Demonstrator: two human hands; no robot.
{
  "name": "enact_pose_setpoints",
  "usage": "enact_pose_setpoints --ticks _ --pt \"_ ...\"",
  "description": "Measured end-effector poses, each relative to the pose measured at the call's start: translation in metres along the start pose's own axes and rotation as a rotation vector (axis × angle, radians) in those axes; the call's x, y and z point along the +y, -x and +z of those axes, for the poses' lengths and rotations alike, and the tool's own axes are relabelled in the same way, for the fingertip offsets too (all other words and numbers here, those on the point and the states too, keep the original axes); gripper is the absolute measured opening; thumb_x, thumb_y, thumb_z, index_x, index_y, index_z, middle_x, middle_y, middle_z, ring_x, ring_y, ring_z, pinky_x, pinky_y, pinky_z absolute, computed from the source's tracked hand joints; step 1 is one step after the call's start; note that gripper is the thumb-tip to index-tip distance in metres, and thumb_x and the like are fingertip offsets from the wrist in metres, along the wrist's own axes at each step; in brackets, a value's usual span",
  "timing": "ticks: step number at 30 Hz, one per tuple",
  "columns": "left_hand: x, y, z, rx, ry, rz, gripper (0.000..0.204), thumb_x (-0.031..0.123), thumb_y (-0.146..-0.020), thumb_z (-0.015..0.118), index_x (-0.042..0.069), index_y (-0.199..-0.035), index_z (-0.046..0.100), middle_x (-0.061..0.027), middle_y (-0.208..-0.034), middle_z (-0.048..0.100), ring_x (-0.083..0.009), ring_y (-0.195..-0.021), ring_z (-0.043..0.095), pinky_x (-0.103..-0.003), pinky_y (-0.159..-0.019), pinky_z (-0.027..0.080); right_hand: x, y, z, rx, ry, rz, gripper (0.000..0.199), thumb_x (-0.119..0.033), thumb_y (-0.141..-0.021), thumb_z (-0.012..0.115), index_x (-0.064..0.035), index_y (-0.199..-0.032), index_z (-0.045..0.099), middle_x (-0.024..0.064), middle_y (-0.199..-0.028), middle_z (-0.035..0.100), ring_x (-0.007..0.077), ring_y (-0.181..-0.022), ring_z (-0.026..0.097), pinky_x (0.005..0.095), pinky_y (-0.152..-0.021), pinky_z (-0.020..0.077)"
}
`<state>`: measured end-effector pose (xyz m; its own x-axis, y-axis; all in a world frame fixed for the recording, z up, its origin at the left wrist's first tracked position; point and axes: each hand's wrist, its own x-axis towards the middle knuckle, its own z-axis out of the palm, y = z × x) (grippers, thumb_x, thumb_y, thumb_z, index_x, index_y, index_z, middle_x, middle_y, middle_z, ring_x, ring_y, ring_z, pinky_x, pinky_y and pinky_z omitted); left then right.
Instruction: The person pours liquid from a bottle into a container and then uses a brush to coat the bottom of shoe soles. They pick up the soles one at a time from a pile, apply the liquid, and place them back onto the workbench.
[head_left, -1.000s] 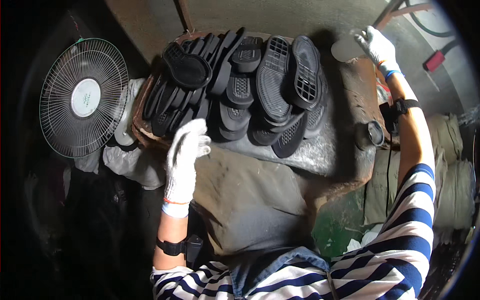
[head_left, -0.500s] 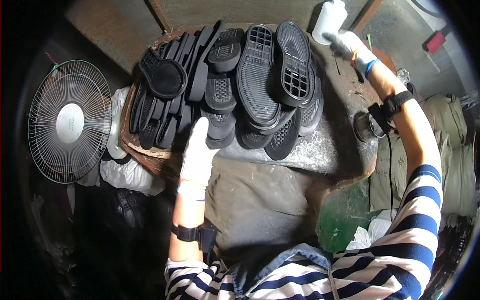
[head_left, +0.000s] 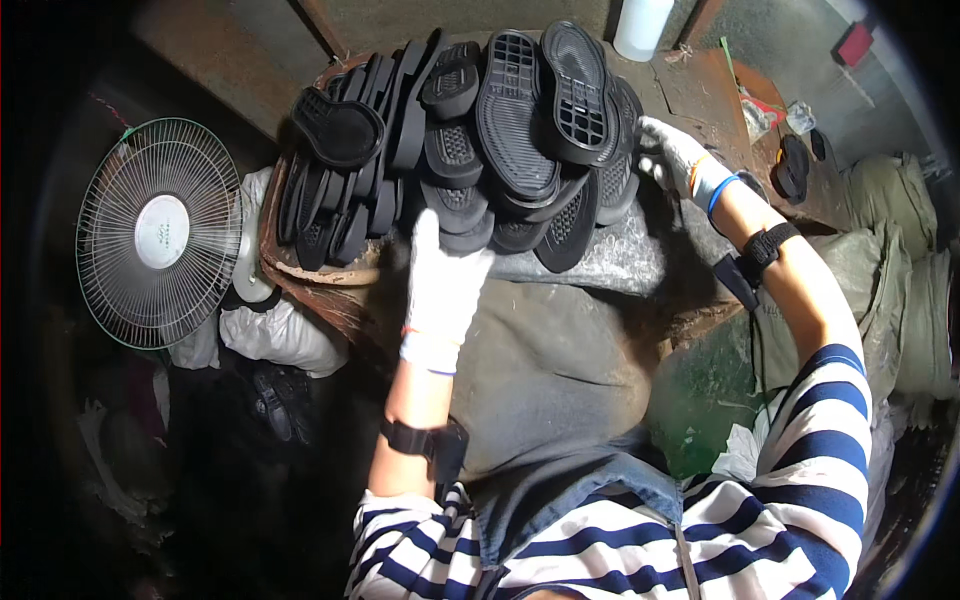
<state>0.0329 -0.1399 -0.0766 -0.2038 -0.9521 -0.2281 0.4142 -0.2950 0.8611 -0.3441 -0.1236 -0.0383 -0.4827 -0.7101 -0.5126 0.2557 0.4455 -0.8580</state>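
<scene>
Black shoe soles lie in a heap on the worktable (head_left: 625,255), some stacked on edge at the left. A large ridged sole (head_left: 513,130) and a sole with a grid of square holes (head_left: 580,100) lie on top near the middle. My left hand (head_left: 448,290), in a white glove, is open at the heap's front edge, next to a small sole (head_left: 455,205); whether it touches is unclear. My right hand (head_left: 680,160), also gloved, is beside the heap's right side. Its fingers are bent but apart, and nothing shows between them.
A white bottle (head_left: 643,28) stands at the table's back. A green-rimmed fan (head_left: 160,230) is at the left. Dark small pieces (head_left: 790,168) lie on the right ledge, and pale sacks (head_left: 885,290) fill the right side. A grey cloth (head_left: 550,370) hangs in front.
My right hand has come away from the white bottle, down and toward the soles. My left hand stays near the heap's front edge, still open. The whole view has shifted a little.
</scene>
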Motion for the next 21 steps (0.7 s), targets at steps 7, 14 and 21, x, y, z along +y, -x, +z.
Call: enact_pose_setpoints --ticks 7,14,21 --pt "0.009 -0.053 -0.016 -0.543 0.111 -0.316 0.046 0.046 -0.101 0.059 0.013 -0.132 0.06 -0.0041 -0.136 0.063 -0.0259 -0.13 0.055 -0.054 -0.115 0.036 0.013 0.001 -0.001 -0.127 -0.296 0.007 0.031 -0.049 -0.099 0.065 -0.0188 -0.092 0.062 -0.0053 -0.069 0.054 0.0044 -0.05 0.047 0.0161 -0.035 0.0327" --pt "0.009 -0.045 -0.008 -0.241 0.366 -0.422 0.037 0.041 -0.099 0.066 0.011 -0.12 0.067 -0.0074 -0.116 0.071 -0.0235 -0.109 0.066 -0.04 -0.098 0.054 0.002 0.03 0.009 -0.03 0.418 -0.19 0.04 -0.058 -0.098 0.062 -0.019 -0.088 0.065 -0.0058 -0.066 0.052 0.0039 -0.052 0.044 0.0166 -0.041 0.0291" --pt "0.01 -0.036 0.021 -0.146 0.098 -0.233 0.025 0.028 -0.097 0.063 0.013 -0.116 0.067 -0.0069 -0.116 0.069 -0.0274 -0.11 0.065 -0.05 -0.096 0.055 0.03 0.022 0.004 -0.293 -0.008 -0.124 0.034 -0.054 -0.098 0.065 -0.0203 -0.103 0.067 -0.0076 -0.075 0.058 0.004 -0.05 0.044 0.019 -0.04 0.0282"
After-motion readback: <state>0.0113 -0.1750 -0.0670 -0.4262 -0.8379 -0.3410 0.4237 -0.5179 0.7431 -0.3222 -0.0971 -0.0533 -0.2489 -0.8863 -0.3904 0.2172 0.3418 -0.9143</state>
